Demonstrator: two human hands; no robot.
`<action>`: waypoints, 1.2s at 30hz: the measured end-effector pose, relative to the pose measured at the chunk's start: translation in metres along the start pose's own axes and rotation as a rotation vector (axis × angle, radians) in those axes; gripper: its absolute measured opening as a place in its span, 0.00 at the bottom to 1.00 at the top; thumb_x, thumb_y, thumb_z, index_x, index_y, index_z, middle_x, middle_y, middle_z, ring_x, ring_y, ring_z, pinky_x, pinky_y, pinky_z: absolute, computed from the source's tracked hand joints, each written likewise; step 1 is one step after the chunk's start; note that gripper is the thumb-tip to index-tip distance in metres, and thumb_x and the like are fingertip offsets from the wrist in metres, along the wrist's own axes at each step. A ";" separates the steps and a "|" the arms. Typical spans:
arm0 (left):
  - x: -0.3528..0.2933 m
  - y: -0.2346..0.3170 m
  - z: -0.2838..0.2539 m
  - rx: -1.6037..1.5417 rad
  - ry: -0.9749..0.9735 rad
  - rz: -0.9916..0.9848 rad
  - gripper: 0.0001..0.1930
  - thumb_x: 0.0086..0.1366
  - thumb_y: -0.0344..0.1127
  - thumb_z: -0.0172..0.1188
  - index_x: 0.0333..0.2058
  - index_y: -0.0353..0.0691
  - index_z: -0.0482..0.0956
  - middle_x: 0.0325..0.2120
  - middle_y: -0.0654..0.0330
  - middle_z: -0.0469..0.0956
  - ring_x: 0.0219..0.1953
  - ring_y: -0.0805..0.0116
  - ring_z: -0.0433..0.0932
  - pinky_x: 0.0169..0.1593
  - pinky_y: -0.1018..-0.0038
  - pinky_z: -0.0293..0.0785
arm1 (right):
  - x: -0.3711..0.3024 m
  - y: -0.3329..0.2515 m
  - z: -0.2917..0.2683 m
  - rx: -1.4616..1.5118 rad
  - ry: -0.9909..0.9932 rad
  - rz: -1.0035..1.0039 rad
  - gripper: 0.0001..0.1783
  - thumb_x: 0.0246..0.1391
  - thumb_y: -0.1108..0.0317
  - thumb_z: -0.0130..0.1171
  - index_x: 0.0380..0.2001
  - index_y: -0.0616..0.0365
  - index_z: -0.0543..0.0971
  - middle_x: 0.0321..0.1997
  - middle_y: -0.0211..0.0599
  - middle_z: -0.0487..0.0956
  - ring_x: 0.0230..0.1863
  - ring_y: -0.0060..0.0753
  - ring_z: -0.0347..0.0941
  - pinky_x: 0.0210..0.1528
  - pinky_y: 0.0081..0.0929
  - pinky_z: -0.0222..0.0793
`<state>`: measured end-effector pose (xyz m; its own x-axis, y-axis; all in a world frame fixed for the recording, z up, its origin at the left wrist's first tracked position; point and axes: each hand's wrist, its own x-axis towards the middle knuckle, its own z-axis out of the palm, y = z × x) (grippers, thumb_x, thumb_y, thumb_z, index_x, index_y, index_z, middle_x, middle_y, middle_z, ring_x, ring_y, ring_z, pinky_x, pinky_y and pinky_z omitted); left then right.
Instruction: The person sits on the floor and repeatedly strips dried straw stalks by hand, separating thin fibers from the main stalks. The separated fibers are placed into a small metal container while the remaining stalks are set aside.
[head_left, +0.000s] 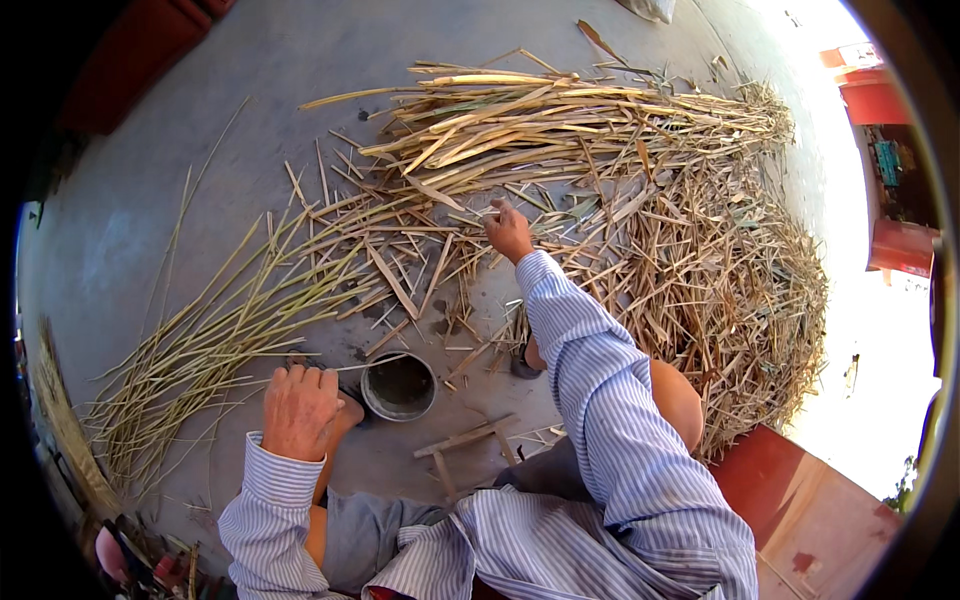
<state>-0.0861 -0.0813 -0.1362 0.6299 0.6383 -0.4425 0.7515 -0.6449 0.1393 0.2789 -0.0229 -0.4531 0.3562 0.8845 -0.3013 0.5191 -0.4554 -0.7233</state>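
My left hand [300,408] is closed in a fist around a thin pale stalk [370,365], whose tip reaches over the rim of a small dark bucket [430,385]. To its left, thin greenish-yellow stalks [235,330] fan out across the floor. My right arm stretches forward. My right hand [508,230] hovers over loose stalk scraps, just below a bundle of thick, dry, straw-coloured stalks [520,120]. Its fingers are slightly bent and apart, and I see nothing in them. The lower part of the bucket's inside is dark, with what looks like liquid.
A large heap of dry leaves and husks [730,270] spreads to the right. A small wooden stool frame [465,440] stands between my legs. The grey concrete floor [290,60] carries scattered scraps. A red panel [765,480] lies at lower right, and a broom-like bundle [70,425] at far left.
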 end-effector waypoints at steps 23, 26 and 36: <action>0.023 0.047 -0.053 0.164 0.882 0.176 0.21 0.57 0.39 0.66 0.46 0.36 0.76 0.43 0.58 0.79 0.44 0.60 0.76 0.45 0.62 0.68 | -0.103 -0.155 -0.091 1.826 0.033 0.065 0.08 0.58 0.73 0.61 0.39 0.55 0.73 0.37 0.34 0.80 0.38 0.29 0.79 0.38 0.23 0.79; 0.016 0.078 -0.079 0.257 0.956 0.138 0.22 0.55 0.40 0.67 0.47 0.37 0.76 0.43 0.58 0.79 0.44 0.61 0.76 0.46 0.62 0.67 | -0.151 -0.216 -0.087 1.659 -0.309 0.073 0.08 0.57 0.74 0.61 0.38 0.54 0.73 0.42 0.36 0.81 0.43 0.30 0.79 0.46 0.25 0.77; -0.033 0.083 -0.107 0.190 0.854 -0.001 0.09 0.55 0.37 0.66 0.27 0.42 0.76 0.21 0.59 0.76 0.27 0.58 0.76 0.37 0.62 0.64 | -0.214 -0.250 -0.143 1.456 -0.522 0.044 0.09 0.63 0.64 0.56 0.36 0.59 0.79 0.34 0.32 0.81 0.30 0.21 0.75 0.32 0.17 0.75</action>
<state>-0.0238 -0.1112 -0.0153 0.6181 0.6863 0.3833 0.7545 -0.6548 -0.0442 0.1840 -0.1128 -0.1194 -0.1120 0.9505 -0.2900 -0.7743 -0.2664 -0.5740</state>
